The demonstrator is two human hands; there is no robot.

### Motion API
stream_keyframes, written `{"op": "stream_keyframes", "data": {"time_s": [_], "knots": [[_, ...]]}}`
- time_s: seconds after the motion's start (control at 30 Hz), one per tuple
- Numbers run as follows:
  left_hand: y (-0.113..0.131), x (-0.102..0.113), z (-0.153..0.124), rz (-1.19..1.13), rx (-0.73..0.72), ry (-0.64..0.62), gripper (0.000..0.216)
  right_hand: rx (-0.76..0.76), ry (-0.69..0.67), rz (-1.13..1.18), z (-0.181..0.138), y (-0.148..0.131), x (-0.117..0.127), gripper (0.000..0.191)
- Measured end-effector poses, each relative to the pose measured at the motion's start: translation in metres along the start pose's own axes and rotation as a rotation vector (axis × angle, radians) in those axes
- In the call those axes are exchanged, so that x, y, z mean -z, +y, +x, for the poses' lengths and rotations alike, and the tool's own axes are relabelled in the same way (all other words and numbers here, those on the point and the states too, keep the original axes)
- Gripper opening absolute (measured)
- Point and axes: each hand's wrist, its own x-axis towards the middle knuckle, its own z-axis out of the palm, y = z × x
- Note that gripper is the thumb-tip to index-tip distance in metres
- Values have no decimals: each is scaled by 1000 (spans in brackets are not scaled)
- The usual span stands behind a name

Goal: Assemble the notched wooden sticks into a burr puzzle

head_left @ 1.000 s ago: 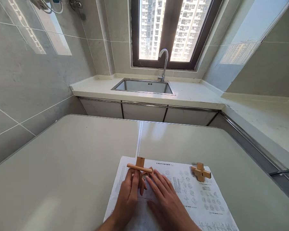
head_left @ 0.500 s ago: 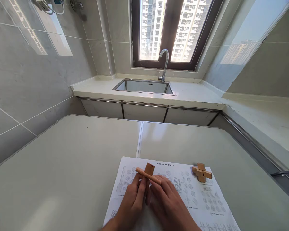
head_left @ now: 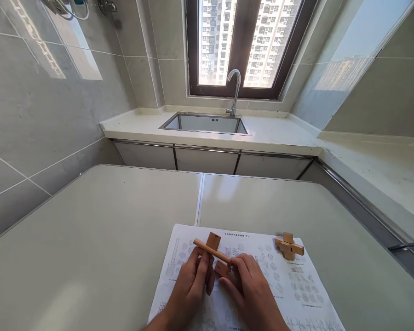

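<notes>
Crossed wooden puzzle pieces (head_left: 213, 242) are pinched in my left hand (head_left: 190, 284): a flat upright piece with a thin stick lying across it. My right hand (head_left: 250, 287) grips a separate short wooden block (head_left: 222, 269), just right of and below the crossed pieces. My right fingertips are close to the stick's right end; whether they touch it I cannot tell. Under both hands lies a printed sheet (head_left: 276, 299) with rows of small puzzle drawings. On its upper right corner rests an assembled wooden cross puzzle (head_left: 289, 246).
The sheet lies on a pale table (head_left: 89, 239) with a seam down its middle. Beyond the table's far edge is a white counter (head_left: 134, 126) with a sink (head_left: 210, 130) and a curved tap (head_left: 235, 89). Tiled walls stand on both sides, and a window is at the back.
My right hand has drawn slightly to the right and away from my left hand. The short block in its fingers now shows. My left hand keeps the crossed pieces almost still.
</notes>
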Motion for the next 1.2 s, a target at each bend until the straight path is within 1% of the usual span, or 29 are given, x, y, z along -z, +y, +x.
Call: {"op": "stream_keyframes", "data": {"time_s": [0.03,0.1,0.13,0.2,0.27,0.3,0.37,0.43,0.47,0.57,0.6,0.67,0.7,0.87,1.03,1.1,1.2], "knots": [[0,0,0,-4,-3,0,47,-7,-6,22,0,0,0,15],[1,0,0,-25,-6,-1,46,-25,-5,70,1,-1,1,5],[1,-1,-1,-39,-6,0,46,-32,-3,94,2,-2,2,6],[1,-2,-1,-66,-4,1,45,-33,-5,136,3,-4,3,19],[1,-2,-2,-85,0,3,44,-41,-17,194,4,-7,3,24],[1,-2,-2,-91,1,4,43,-68,-16,243,4,-8,3,26],[1,-1,-2,-101,5,0,42,-194,7,386,3,-11,4,30],[0,0,-1,-129,13,-7,42,-377,33,564,4,-13,6,39],[-1,1,0,-156,20,-14,42,-443,21,648,5,-13,7,43],[-3,4,2,-258,48,-24,42,-561,13,865,10,-16,16,54],[-4,4,3,-286,55,-26,42,-599,-21,944,11,-18,19,55],[-5,4,3,-327,66,-34,42,-671,13,1084,13,-21,24,54],[-5,4,3,-338,70,-44,43,-680,24,1127,14,-24,26,53],[-3,-2,-1,-324,86,-158,48,-709,70,1177,13,-32,25,54],[-14,-4,-2,-402,123,-236,47,-743,64,1154,11,-30,19,55],[-18,-3,0,-465,146,-256,45,-742,45,1150,11,-28,18,53],[-21,-3,3,-507,157,-251,47,-751,36,1163,9,-26,18,55]]}}
